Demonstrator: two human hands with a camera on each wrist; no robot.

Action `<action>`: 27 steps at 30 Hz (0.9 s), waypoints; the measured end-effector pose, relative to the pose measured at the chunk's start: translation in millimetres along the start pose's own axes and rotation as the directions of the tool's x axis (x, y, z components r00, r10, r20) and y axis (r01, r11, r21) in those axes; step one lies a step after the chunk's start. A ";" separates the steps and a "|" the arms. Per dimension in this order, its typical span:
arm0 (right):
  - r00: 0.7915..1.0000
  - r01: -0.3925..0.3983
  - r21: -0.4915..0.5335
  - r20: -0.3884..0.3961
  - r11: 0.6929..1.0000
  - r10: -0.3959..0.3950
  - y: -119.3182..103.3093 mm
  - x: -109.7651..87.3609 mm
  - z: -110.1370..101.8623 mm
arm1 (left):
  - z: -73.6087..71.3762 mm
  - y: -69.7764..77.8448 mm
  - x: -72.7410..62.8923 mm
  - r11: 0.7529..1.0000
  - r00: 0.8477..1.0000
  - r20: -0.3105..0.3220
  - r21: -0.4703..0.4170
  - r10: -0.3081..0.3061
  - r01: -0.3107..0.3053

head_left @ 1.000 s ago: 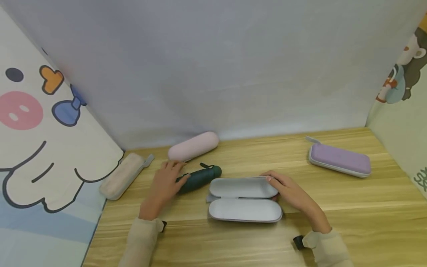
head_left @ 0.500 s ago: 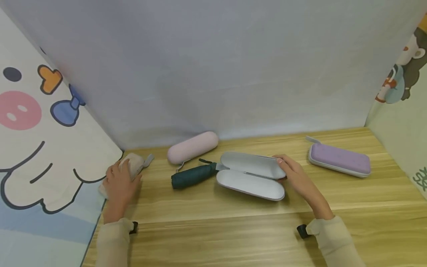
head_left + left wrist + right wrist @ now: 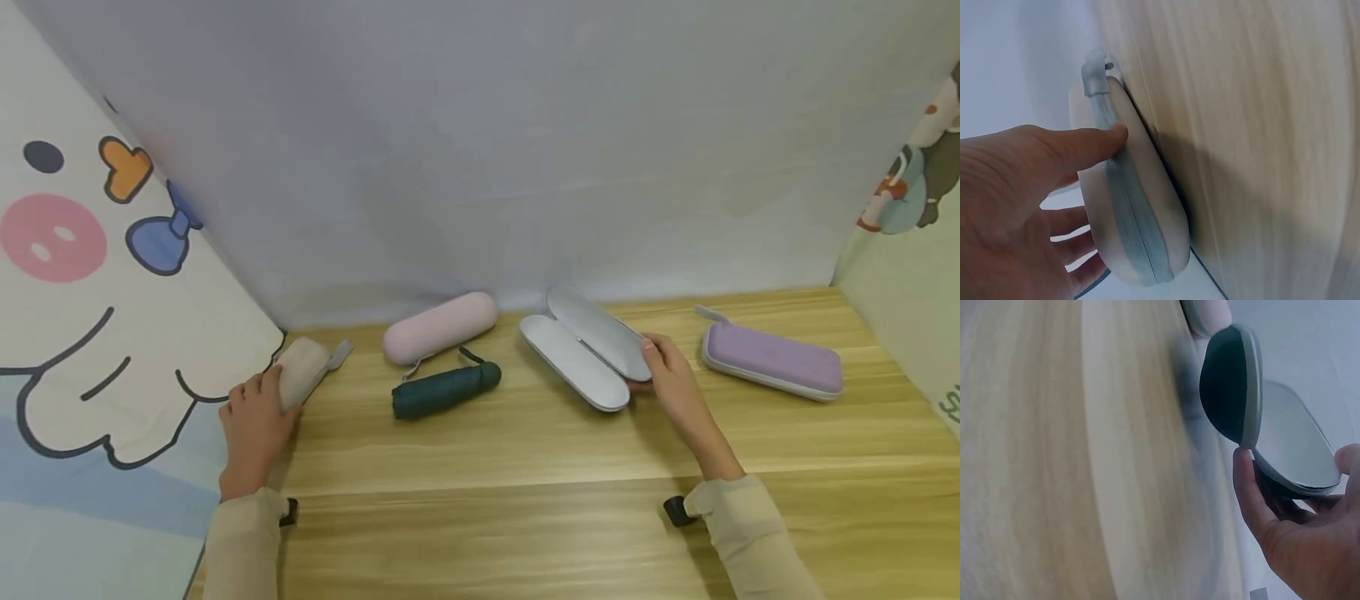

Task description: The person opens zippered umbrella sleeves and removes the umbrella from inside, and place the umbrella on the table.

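At the table's left side my left hand point(image 3: 255, 421) grips a beige zip case point(image 3: 302, 371). The left wrist view shows my thumb over the grey zipper band point(image 3: 1132, 206) and my other fingers on the far side. My right hand point(image 3: 675, 387) holds an open hard case point(image 3: 577, 358) by its near right end, thumb on the rim of one half. Its pale grey inside faces up, and the right wrist view shows a dark outer shell point(image 3: 1225, 387). Between the hands lies a dark green folded umbrella point(image 3: 446, 390), touched by neither.
A pink rounded case point(image 3: 441, 327) lies behind the umbrella, near the back curtain point(image 3: 480, 167). To the right of my right hand is a purple zip case point(image 3: 772, 360) with a grey strap. Printed panels point(image 3: 97, 333) bound the wooden table point(image 3: 480, 517) on both sides.
My left hand has left the umbrella and moved left onto the beige case. My right hand has carried the open case toward the back and right, turning it diagonal.
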State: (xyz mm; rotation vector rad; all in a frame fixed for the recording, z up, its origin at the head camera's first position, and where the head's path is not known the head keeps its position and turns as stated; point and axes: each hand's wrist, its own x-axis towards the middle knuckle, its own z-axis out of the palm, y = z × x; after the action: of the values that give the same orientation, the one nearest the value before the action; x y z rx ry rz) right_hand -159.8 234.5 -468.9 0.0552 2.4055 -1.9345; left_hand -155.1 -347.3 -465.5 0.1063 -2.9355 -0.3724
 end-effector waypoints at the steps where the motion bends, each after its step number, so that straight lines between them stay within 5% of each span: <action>1: 1.000 -0.008 0.013 -0.006 1.000 0.008 1.1 0.4 0.2 | -0.7 0.0 0.4 1.000 1.000 -0.009 0.003 0.008 -0.008; 8: 0.999 -0.046 0.034 0.008 0.998 0.046 3.2 -0.4 1.6 | -1.6 -4.6 -0.1 0.999 0.998 -0.045 -0.007 0.037 -0.037; 13: 0.997 -0.079 -0.105 0.001 0.991 0.080 3.5 -1.9 1.3 | -0.9 -7.8 -4.6 0.999 0.999 -0.050 -0.036 0.016 -0.018; 18: 0.995 -0.100 -0.228 -0.026 0.969 0.097 2.8 -4.6 0.3 | 0.5 -8.6 -16.1 0.998 0.999 -0.053 -0.069 0.002 -0.005; 27: 0.997 -0.037 -0.267 -0.075 0.963 0.018 2.2 -8.9 -0.3 | -7.3 7.2 -42.5 0.991 0.997 -0.081 -0.129 0.021 -0.031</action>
State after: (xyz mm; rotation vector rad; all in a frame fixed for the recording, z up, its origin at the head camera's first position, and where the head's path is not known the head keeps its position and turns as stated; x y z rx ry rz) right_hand -150.8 235.3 -470.3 0.1483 2.6742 -1.6041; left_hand -112.4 -338.1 -464.0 0.0634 -2.8226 -0.5420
